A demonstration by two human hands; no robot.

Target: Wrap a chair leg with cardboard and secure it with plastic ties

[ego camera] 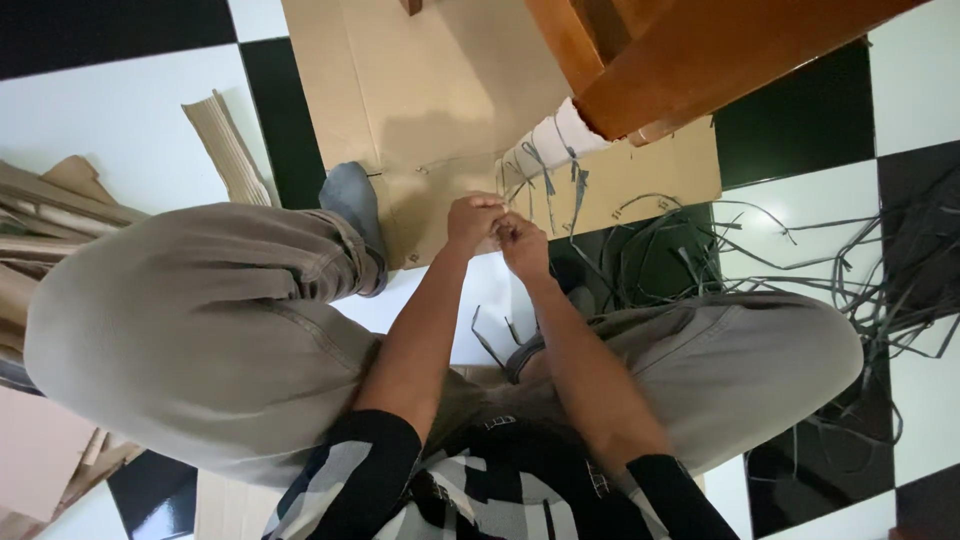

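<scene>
view: looking straight down from the head at a person sitting on a black and white tiled floor (pixel 120 110), knees spread wide in beige trousers.
left hand: the left hand (pixel 473 218) is raised in front of the body, fingers curled inward, pressed against the other hand.
right hand: the right hand (pixel 522 243) meets the left, fingers pinched shut; something thin and grey seems to be held between the two hands, but it is too small to make out clearly.
hands together: both hands touch at the fingertips, over the near edge of a flat cardboard sheet (pixel 400 90).
grey strips: a loose tangle of thin grey strips (pixel 850 270) lies on the floor to the right, spreading past the right knee; a few more strips (pixel 545 175) hang just beyond the hands.
wrapped post: those nearer strips drape over a white-wrapped end (pixel 555 140) of an orange-brown wooden furniture leg (pixel 690 60), which comes in from the top right and rests on the cardboard sheet.
foot: a foot in a grey sock (pixel 352 195) rests at the left edge of the cardboard sheet, near the left hand.
left side: folded cardboard scraps (pixel 225 145) and a pile of more cardboard pieces (pixel 40 215) lie on the floor beyond the left knee.
clothing: dark top with a pale patchy pattern, sleeves ending above the elbow.
</scene>
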